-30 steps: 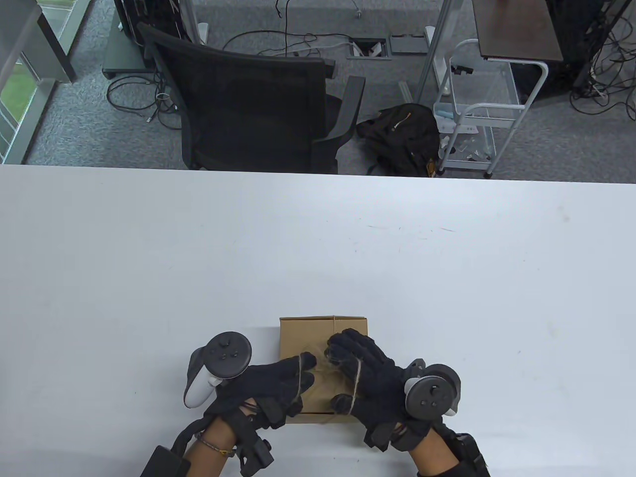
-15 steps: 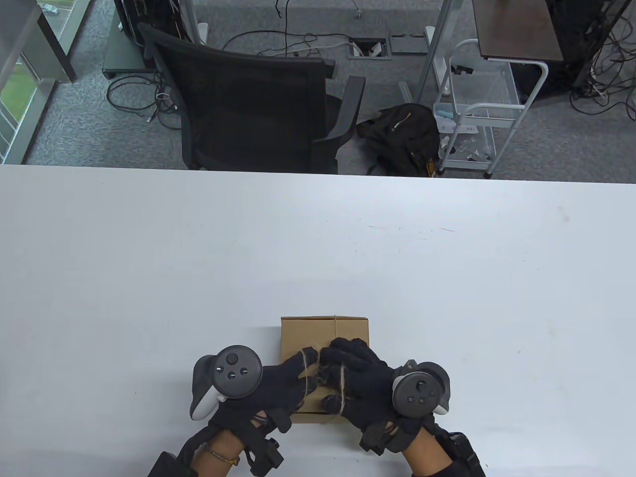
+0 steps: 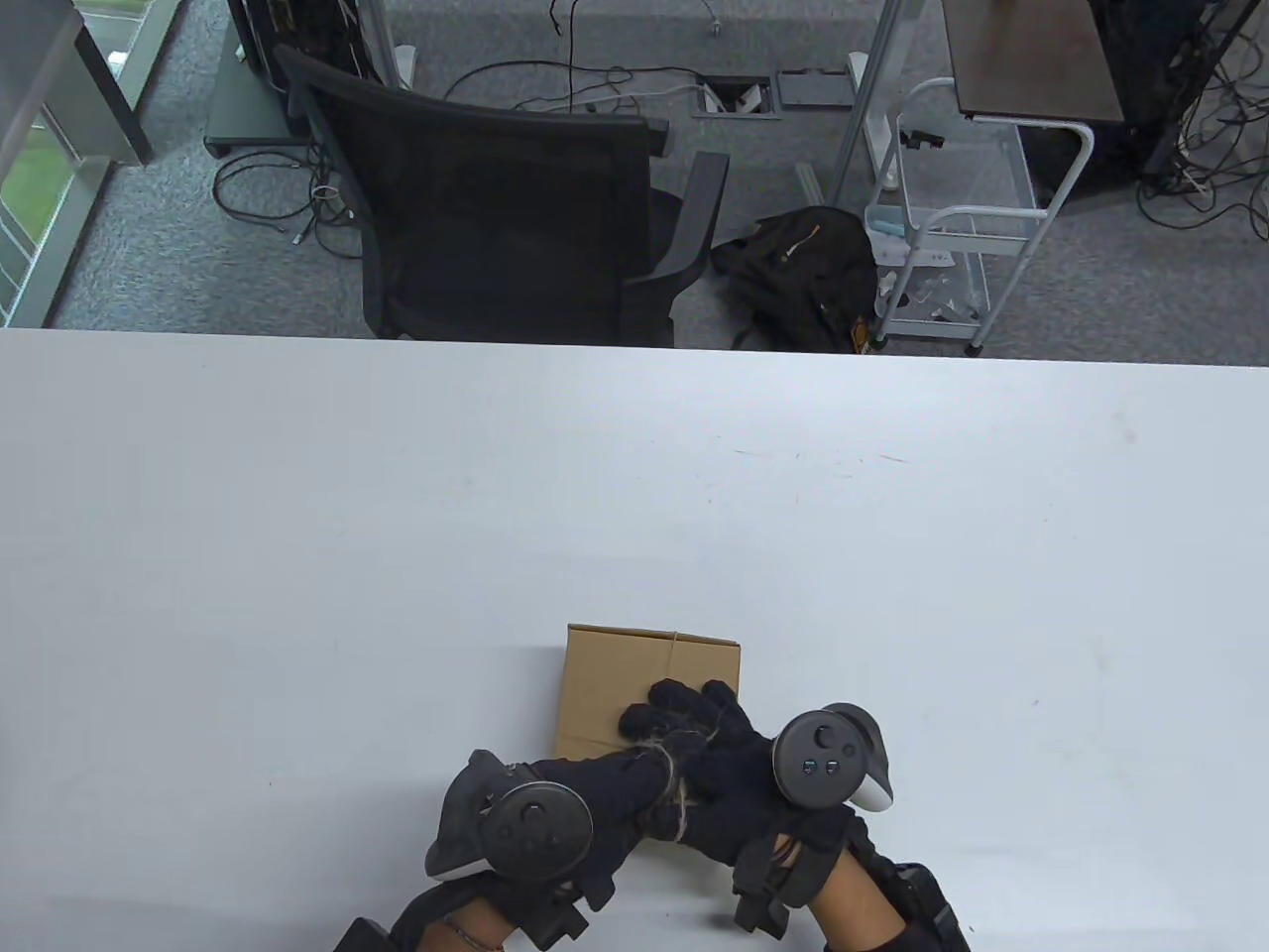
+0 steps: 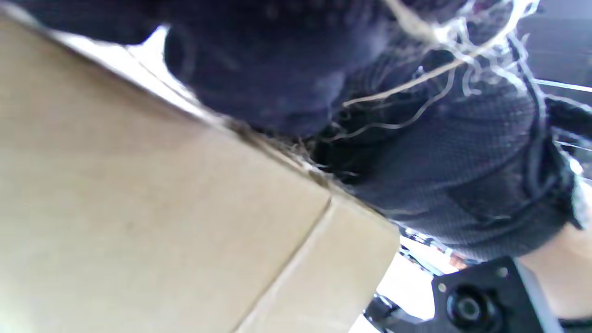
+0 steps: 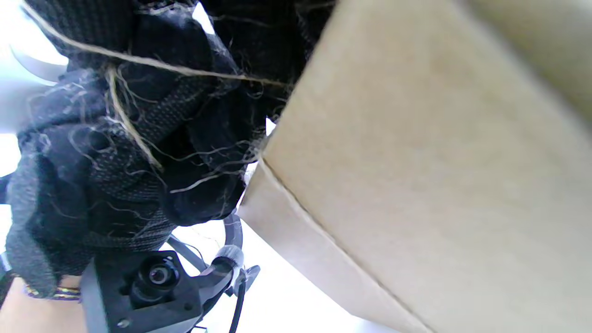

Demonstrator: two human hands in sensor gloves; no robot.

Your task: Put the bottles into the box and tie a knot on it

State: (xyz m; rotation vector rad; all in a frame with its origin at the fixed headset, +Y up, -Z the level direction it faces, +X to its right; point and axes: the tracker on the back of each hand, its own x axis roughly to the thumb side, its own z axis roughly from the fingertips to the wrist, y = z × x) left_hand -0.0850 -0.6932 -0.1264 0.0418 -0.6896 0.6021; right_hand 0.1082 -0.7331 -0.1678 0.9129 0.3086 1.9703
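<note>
A closed cardboard box [image 3: 615, 674] sits near the table's front edge, and no bottles show. Brown twine [image 3: 672, 772] runs across the box's near half and loops over my fingers. My left hand [image 3: 644, 785] reaches in from the left, fingers curled round the twine at the box's near edge. My right hand [image 3: 684, 716] lies on the lid just beyond it, fingers curled on the twine, and the two hands touch. The left wrist view shows the box [image 4: 138, 208] and frayed twine [image 4: 416, 78] over my right glove. In the right wrist view the twine [image 5: 138, 62] crosses my left glove beside the box [image 5: 439, 162].
The white table [image 3: 297, 516] spreads wide to the left, right and beyond the box. A black office chair [image 3: 496, 208], a dark backpack [image 3: 803, 268] and a white cart [image 3: 952, 228] stand on the floor behind the table's far edge.
My left hand has rolled over and slid right and nearer, its tracker now low by the table's edge. Both hands have closed together over the twine, and the box has turned slightly.
</note>
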